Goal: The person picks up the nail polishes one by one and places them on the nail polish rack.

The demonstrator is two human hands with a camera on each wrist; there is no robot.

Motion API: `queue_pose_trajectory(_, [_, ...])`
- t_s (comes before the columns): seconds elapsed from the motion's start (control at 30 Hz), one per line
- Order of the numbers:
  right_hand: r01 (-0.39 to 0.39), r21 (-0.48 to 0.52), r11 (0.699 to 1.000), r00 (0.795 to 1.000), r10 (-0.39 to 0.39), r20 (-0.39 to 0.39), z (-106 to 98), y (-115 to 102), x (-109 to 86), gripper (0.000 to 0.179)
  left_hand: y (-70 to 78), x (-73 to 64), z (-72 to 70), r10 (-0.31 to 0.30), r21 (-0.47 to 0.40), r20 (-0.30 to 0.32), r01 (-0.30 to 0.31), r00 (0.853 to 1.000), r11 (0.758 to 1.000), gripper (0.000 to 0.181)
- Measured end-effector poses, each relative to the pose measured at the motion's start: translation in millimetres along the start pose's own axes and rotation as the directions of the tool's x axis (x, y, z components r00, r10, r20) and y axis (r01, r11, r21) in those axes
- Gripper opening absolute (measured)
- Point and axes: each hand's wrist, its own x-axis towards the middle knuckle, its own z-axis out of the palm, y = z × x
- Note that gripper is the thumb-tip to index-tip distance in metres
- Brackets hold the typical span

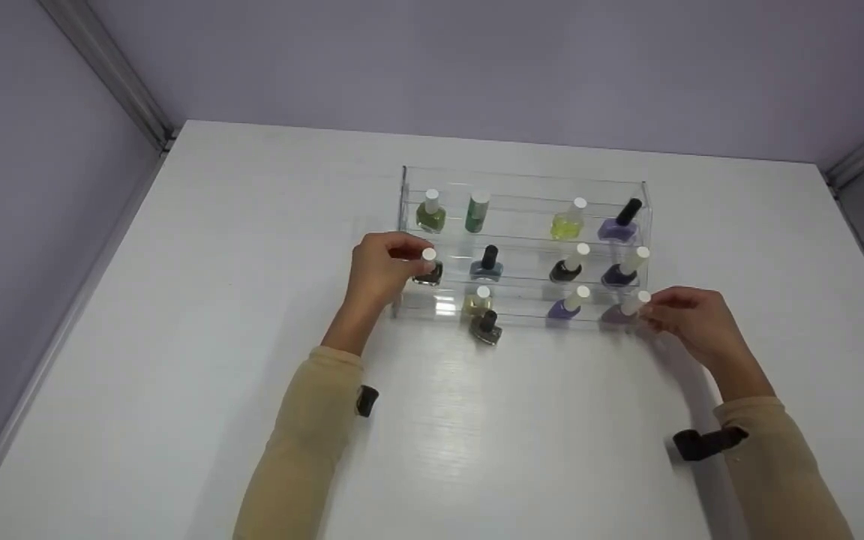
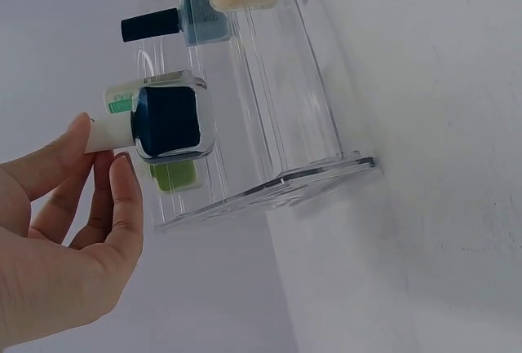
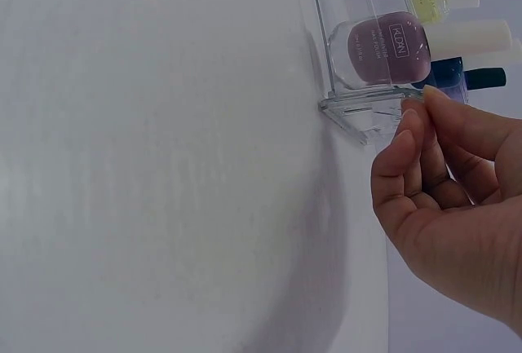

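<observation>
A clear acrylic tiered rack (image 1: 526, 244) holds nail polish bottles on its steps. At the middle step's left end, my left hand (image 1: 383, 270) pinches the white cap of a dark blue nail polish bottle (image 2: 167, 121) between thumb and fingers. My right hand (image 1: 694, 326) holds the edge of the rack's right side wall, thumb and fingertips together on it. Right by those fingertips a mauve nail polish bottle (image 3: 387, 50) with a white cap stands on the lowest step. A dark grey bottle (image 1: 486, 330) with a black cap is at the rack's front edge.
Two green bottles, a yellow bottle (image 1: 567, 225) and a purple bottle (image 1: 617, 229) stand on the top step. Darker bottles fill parts of the middle one. The white table (image 1: 477, 450) extends around the rack, with a wall (image 1: 477, 75) behind.
</observation>
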Motion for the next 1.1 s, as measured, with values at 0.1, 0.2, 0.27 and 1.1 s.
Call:
queue_pose_trajectory(0.1, [-0.001, -0.004, 1.0, 1.0, 0.001, 0.001, 0, 0, -0.3, 0.004, 1.1, 0.9, -1.2, -0.001, -0.006, -0.001, 0.001, 1.0, 1.0, 0.02])
queue_pose_trajectory(0.2, [0.002, 0.01, 1.0, 1.0, -0.002, 0.001, 0, -1, -1.0, 0.003, 1.1, 2.3, -2.4, 0.006, -0.013, -0.002, -0.006, 1.0, 1.0, 0.02])
queue_pose_trajectory(0.27, [0.004, 0.026, 1.0, 1.0, -0.004, 0.001, 1, -1, -1.5, 0.003, 0.6, 3.2, -2.9, 0.013, -0.014, -0.002, -0.013, 1.0, 1.0, 0.02])
queue_pose_trajectory(1.1, [0.025, 0.037, 0.999, 1.0, -0.025, 0.003, 0, -1, -1.4, 0.003, -0.6, 14.6, -1.2, 0.028, -0.017, -0.033, -0.029, 0.999, 0.999, 0.02])
